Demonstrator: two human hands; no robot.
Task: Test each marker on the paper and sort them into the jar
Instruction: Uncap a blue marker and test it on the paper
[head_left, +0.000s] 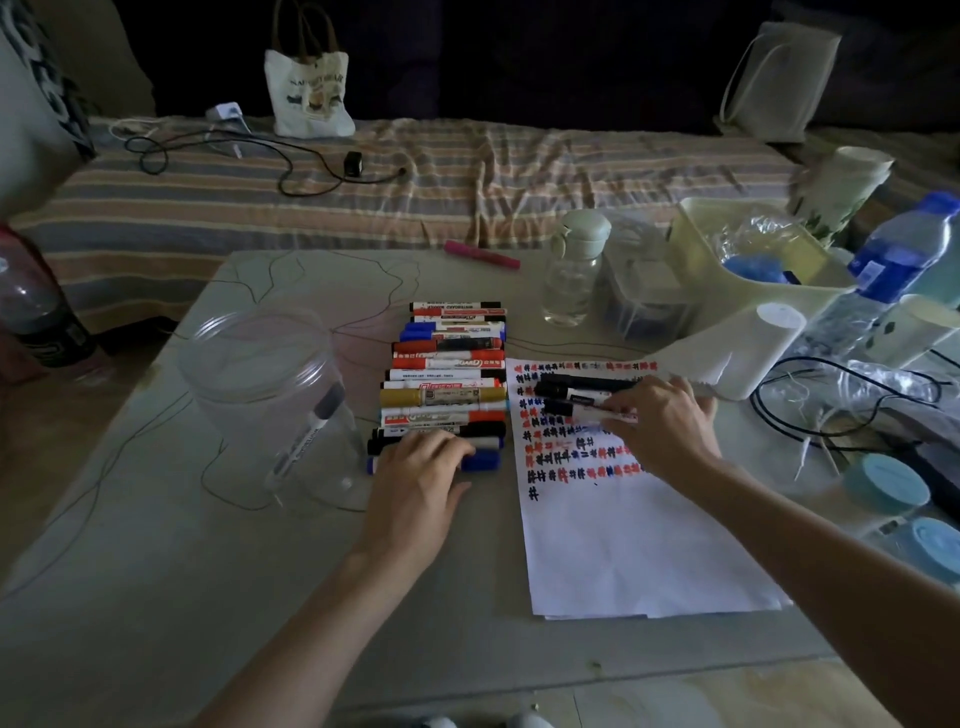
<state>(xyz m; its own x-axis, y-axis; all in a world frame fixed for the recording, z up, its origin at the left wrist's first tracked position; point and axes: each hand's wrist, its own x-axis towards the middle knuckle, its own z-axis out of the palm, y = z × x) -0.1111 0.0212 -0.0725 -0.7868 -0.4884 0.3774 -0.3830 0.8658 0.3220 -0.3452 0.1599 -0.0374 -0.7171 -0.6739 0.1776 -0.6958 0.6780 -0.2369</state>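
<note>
The person is in the middle of the testing step. The right hand (660, 421) rests on the paper (618, 540) and its fingers curl round a marker with a black cap (582, 410), held low and flat over the rows of red, blue and black marks. A second black marker (582, 387) lies on the paper just beyond it, touching or almost touching. The left hand (421, 467) lies on the near end of the row of markers (447, 384), fingers bent over a blue marker (483, 460); it looks like it is taking hold of that one, but I cannot tell if the grip is tight. The clear jar (270, 395) stands to the left of the row, open at the top, with one marker (306, 436) leaning inside it. So only one pen looks sorted and many are left to try. Next, I think the marker in the right hand needs a mark made on a bare bit of paper, and then a trip left across the row to the jar. The row sits between the paper and the jar, so the hand must go over it without knocking the pens. Thin wires (291, 291) trail on the table near the jar. A pink marker (480, 254) lies alone at the far side. On the right are a small bottle (571, 270), a roll of paper towel (737, 348), a plastic tub (748, 260) and a blue water bottle (893, 254).
</note>
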